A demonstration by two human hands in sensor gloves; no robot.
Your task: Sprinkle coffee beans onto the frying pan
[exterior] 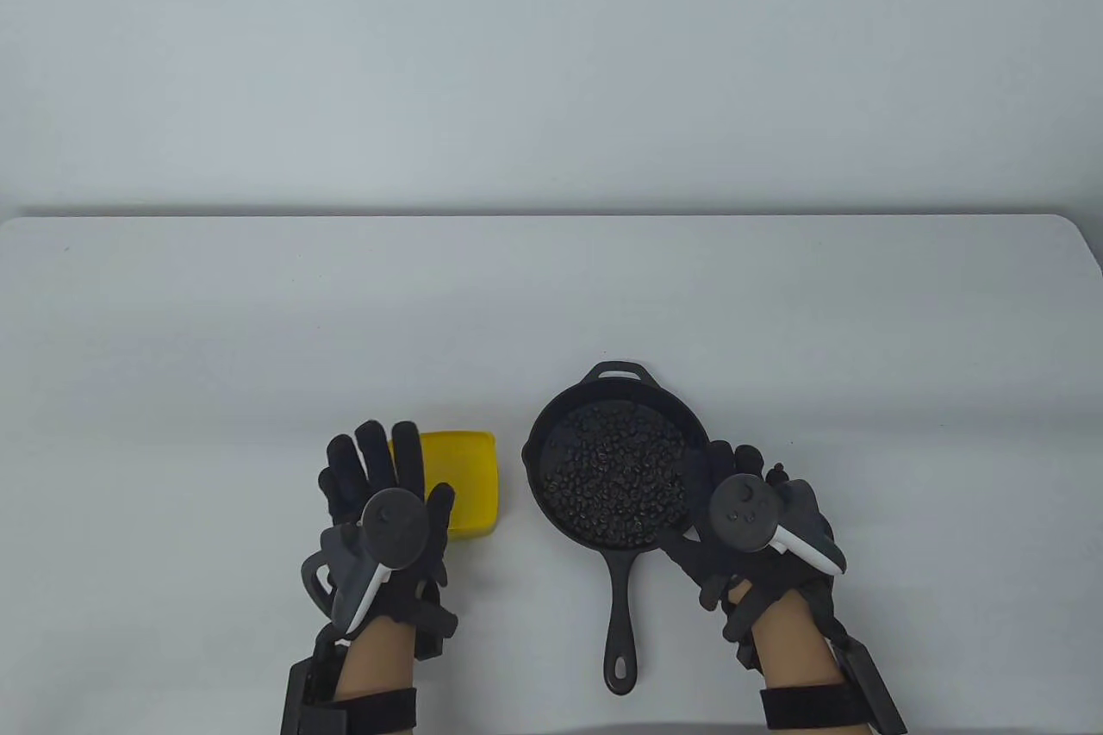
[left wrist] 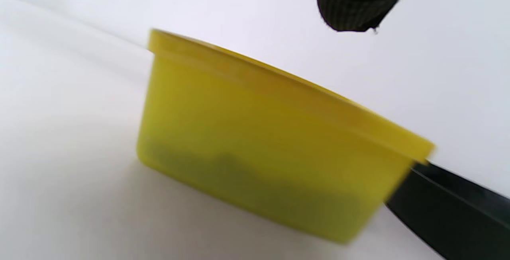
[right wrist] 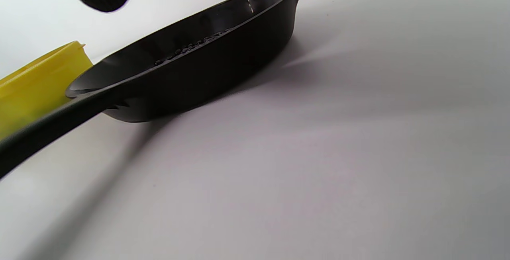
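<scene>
A black cast-iron frying pan [exterior: 551, 425] lies on the white table, handle toward me, with many dark coffee beans [exterior: 616, 476] covering its bottom. It also shows in the right wrist view [right wrist: 191, 73]. A yellow plastic tub [exterior: 470, 481] stands upright just left of the pan; in the left wrist view the tub [left wrist: 263, 148] shows a dark layer at its bottom. My left hand [exterior: 383, 468] hovers over the tub's left side with fingers spread, holding nothing. My right hand [exterior: 732, 476] is beside the pan's right rim, fingers loosely open, holding nothing.
The white table [exterior: 258, 321] stretches far back and to both sides of the pan and tub. Its far edge meets a plain grey wall. The pan's handle [exterior: 620, 614] points toward the near edge between my two hands.
</scene>
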